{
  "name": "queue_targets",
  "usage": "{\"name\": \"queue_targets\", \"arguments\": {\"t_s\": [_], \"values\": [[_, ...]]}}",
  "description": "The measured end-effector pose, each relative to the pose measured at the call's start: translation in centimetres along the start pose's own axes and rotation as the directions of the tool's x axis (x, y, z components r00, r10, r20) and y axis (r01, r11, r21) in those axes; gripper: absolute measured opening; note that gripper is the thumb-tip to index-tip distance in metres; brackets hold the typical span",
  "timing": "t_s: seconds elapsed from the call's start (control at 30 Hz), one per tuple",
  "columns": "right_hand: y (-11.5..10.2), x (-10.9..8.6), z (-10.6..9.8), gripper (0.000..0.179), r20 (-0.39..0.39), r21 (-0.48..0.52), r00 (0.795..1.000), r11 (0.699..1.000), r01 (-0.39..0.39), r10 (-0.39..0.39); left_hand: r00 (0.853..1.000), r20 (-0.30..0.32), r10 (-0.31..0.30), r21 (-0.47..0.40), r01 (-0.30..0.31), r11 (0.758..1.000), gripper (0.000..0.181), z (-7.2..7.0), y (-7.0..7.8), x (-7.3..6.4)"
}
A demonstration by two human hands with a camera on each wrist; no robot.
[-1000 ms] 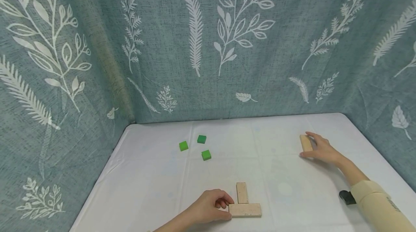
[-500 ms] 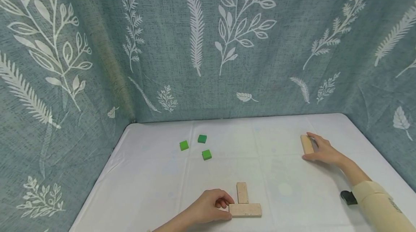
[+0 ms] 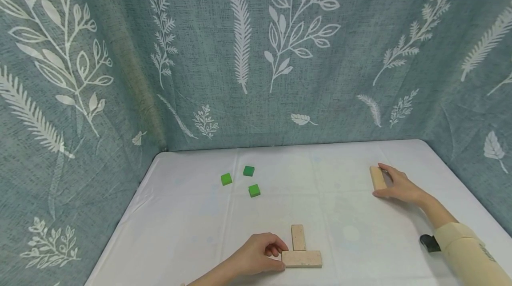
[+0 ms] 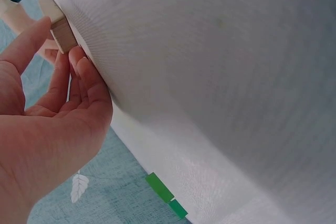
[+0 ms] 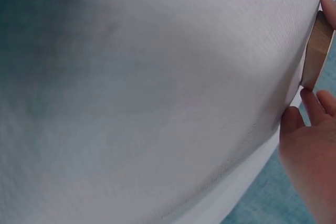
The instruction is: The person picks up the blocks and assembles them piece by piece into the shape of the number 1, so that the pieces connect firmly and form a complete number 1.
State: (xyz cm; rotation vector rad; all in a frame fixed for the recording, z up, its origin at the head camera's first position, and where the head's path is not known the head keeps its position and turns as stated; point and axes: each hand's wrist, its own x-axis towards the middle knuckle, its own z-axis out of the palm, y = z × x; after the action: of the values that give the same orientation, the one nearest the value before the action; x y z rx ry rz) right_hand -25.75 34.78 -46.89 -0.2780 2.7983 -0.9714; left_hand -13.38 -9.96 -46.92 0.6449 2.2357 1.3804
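Observation:
My left hand (image 3: 260, 254) pinches the left end of a pale wooden block (image 3: 302, 259), which lies crosswise near the front of the table. A second wooden block (image 3: 298, 237) points away from its far side, the two forming an upside-down T. At the back right, my right hand (image 3: 400, 186) spans another wooden block (image 3: 377, 177) lengthwise, gripping it with the thumb at the near end and a finger at the far end. The left wrist view has the block (image 4: 64, 34) between thumb and fingers; in the right wrist view the block (image 5: 317, 51) shows at the right edge.
Three small green blocks lie at the back left: a light one (image 3: 226, 179), a darker one (image 3: 249, 171) and a nearer one (image 3: 254, 190). A black object (image 3: 430, 243) is by the right sleeve. A patterned blue-green curtain (image 3: 192, 77) surrounds the white table (image 3: 184, 232).
My right hand and its wooden block have shifted very slightly right and nearer. My left hand and the two blocks beside it look the same.

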Motion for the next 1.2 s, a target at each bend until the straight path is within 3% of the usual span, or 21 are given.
{"name": "queue_targets", "arguments": {"t_s": [0.4, 1.2], "values": [[-0.2, 0.2, 0.2, 0.104, -0.009, -0.005, 0.999, 0.999, -0.04, 0.04, 1.0, 0.0, -0.002, 0.01, 0.002, 1.0, 0.024, 0.0, 0.2, 0.0], [-3.0, 0.1, 1.6, 0.1, -0.011, 0.133, 0.998, 0.989, -0.058, 0.06, 1.0, -0.004, -0.012, 0.028, 0.012, 1.0, 0.024, 0.0, 0.1, 0.0]]}}
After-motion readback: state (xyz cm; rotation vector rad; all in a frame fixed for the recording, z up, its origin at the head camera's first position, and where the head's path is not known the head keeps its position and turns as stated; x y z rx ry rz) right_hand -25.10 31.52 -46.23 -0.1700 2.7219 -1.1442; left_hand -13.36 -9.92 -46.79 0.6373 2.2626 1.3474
